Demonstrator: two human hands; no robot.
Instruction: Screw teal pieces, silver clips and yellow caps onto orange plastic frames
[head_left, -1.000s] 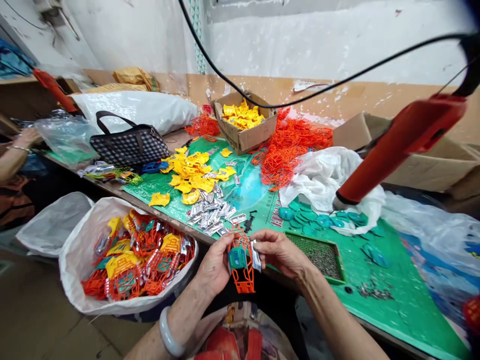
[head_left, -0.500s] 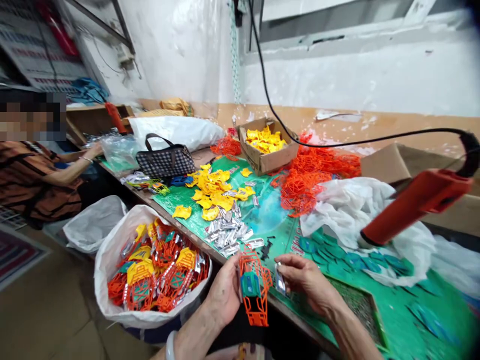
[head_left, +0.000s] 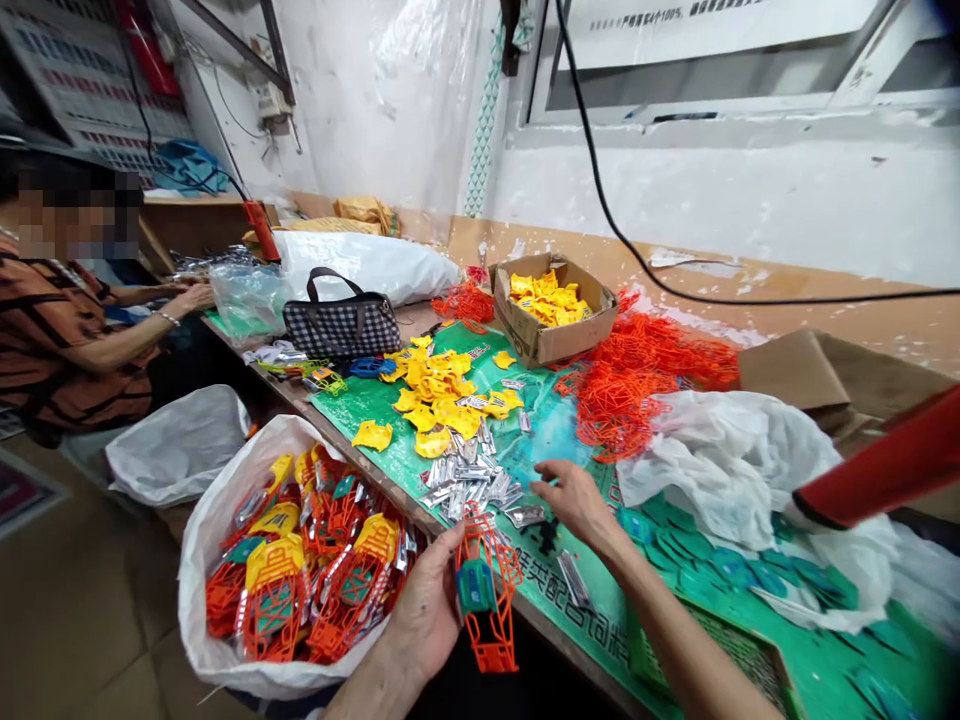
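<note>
My left hand [head_left: 427, 610] grips an orange plastic frame [head_left: 487, 590] with a teal insert, held upright at the table's near edge. Over the green mat [head_left: 525, 440], my right hand [head_left: 574, 498] reaches out with fingers spread and nothing in them. It hovers just right of a pile of small silver pieces [head_left: 469, 482]. A single silver piece [head_left: 574, 580] lies on the mat below the right wrist.
A white bag [head_left: 217, 540] of assembled orange-yellow parts stands at lower left. Yellow pieces [head_left: 439, 395], a cardboard box [head_left: 551, 310], orange frames [head_left: 637, 375], a white plastic sheet [head_left: 735, 460] and teal parts cover the table. A red hanging tool [head_left: 885, 470] is at right. Another person [head_left: 82, 320] sits at left.
My right hand let go of the silver piece it held beside the frame and moved forward to the silver pile. The camera tilted up and leftwards.
</note>
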